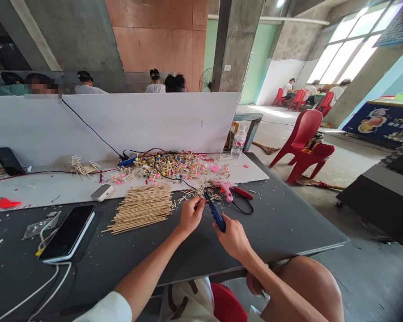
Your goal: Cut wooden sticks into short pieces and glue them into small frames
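My right hand (234,237) is closed around the handle of blue-handled pliers (215,212), whose dark tip points forward and left. My left hand (191,215) pinches at the tip of the pliers, thumb against fingers; whatever it holds is too small to make out. Just beyond the hands lie short cut stick pieces (188,193) and a pink glue gun (226,189). A red-handled tool (243,193) rests beside the glue gun. Left of my left hand is a flat bundle of thin wooden sticks (142,208).
A pile of small stick pieces with coloured balls (174,166) lies along the white divider (147,120). A phone (69,232) with white cables is at left, a small white box (102,192) nearer the sticks. A bottle (238,143) stands at the far right corner; a red chair (303,138) is beyond.
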Demonstrator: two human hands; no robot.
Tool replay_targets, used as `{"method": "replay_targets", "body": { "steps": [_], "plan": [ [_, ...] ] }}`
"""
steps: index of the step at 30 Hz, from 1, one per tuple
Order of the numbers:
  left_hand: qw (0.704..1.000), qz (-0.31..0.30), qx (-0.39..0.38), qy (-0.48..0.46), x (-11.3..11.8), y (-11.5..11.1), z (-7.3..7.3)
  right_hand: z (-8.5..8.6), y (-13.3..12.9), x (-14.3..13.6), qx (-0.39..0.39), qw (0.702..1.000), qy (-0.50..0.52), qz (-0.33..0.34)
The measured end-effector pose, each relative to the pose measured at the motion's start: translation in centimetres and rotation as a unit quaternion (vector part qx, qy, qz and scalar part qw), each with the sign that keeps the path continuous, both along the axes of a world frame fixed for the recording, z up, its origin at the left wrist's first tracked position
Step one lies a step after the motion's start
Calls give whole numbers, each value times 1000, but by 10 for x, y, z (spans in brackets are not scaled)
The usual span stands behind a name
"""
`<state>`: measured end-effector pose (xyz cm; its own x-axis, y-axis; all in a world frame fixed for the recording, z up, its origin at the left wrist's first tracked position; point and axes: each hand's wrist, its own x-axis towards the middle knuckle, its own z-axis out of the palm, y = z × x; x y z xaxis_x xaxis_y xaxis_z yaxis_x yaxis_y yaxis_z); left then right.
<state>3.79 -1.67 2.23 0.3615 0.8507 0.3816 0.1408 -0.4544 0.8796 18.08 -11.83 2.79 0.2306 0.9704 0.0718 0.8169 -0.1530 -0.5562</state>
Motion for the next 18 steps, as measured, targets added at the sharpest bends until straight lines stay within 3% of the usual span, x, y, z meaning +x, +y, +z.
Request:
{"method": "replay_targets", "body": {
  "steps": [8, 14, 18],
  "plan": [
    [1000, 5, -8, -1, 0, -1, 2, -3, 0, 0, 14, 1000, 3, -1],
    [1000, 11, -18, -9, -1, -1, 3, -1, 4, 5, 50, 996, 66, -30],
    [1000, 1, -5, -24, -1, -2, 2, -1, 7, 19, 29, 991, 119, -49]
  ]
}}
